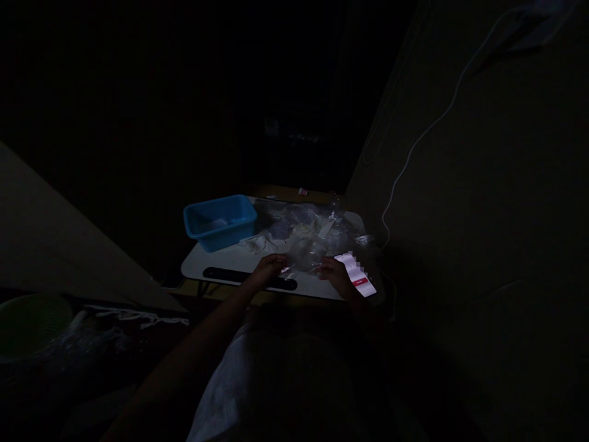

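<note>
Between my two hands a clear plastic bag [302,255] is stretched over the front of a small white table [196,265]. My left hand [272,266] pinches its left edge, fingers closed. On the right edge, my right hand [332,269] grips it the same way. Behind the bag lies a heap of clear plastic packaging [299,215] with pale pieces among it. A crumpled whitish piece [257,243] rests left of the heap. Just right of my right hand is a phone [359,276] with its screen lit. The light is very dim, so fine detail is lost.
A blue plastic basin [225,236] with something clear inside stands at the table's left. A dark slot [225,274] runs along the front edge. Behind the table is a small red-and-white item [303,192]. A white cable [411,150] hangs down the right wall. A green container [34,322] sits lower left.
</note>
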The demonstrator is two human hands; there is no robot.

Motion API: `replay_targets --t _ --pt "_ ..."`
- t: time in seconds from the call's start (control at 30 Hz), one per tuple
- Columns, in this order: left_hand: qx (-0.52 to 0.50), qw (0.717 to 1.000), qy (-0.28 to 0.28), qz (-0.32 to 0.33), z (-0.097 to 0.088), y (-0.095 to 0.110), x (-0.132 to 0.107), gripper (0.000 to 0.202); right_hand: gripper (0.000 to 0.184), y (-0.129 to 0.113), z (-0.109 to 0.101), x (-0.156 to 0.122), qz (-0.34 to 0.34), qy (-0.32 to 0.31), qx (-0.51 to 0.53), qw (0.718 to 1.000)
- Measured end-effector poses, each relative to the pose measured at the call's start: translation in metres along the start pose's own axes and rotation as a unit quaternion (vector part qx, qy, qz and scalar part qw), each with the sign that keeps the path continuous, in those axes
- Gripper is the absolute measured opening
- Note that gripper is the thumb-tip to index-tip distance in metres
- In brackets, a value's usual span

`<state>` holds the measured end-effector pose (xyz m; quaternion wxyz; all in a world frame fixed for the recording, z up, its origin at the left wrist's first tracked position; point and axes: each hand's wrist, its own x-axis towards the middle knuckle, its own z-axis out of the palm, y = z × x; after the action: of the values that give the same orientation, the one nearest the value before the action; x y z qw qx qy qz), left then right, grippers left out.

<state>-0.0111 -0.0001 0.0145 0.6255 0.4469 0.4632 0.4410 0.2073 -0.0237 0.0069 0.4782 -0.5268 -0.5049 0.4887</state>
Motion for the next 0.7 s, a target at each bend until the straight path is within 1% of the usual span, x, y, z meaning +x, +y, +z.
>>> replay_targets --t 0.1,0.2,0.3,0.37,0.43,0.53,0.63,0.7 --pt "0.008 1.0 0.011 0.019 -0.002 0.0 0.0 0.026 0.031 0.002 0.001 0.004 -0.039 0.003 -0.064 0.997" --pt "0.013 1.0 0.004 0.017 -0.003 -0.001 -0.001 0.025 0.029 0.004 0.0 0.006 -0.086 0.006 -0.129 0.988" --pt "0.014 1.0 -0.011 0.008 -0.007 0.0 -0.003 0.025 0.032 0.008 -0.002 0.003 -0.114 0.001 -0.162 0.98" --pt "0.029 0.999 -0.03 -0.002 -0.014 0.002 -0.004 0.025 0.028 0.012 -0.004 0.0 -0.125 0.0 -0.191 0.974" --pt "0.057 0.997 -0.044 -0.003 -0.021 0.004 -0.005 0.024 0.023 0.013 -0.005 -0.003 -0.129 -0.002 -0.235 0.963" --pt "0.104 0.993 -0.057 0.018 -0.031 0.008 -0.004 0.02 0.018 0.012 -0.004 -0.006 -0.139 -0.016 -0.302 0.943" --pt "0.108 0.991 -0.066 0.043 -0.038 0.01 0.0 0.018 0.02 0.008 -0.002 -0.007 -0.197 -0.047 -0.331 0.922" --pt "0.096 0.993 -0.048 0.055 -0.042 0.01 0.004 0.016 0.021 0.007 -0.001 -0.007 -0.242 -0.083 -0.339 0.905"
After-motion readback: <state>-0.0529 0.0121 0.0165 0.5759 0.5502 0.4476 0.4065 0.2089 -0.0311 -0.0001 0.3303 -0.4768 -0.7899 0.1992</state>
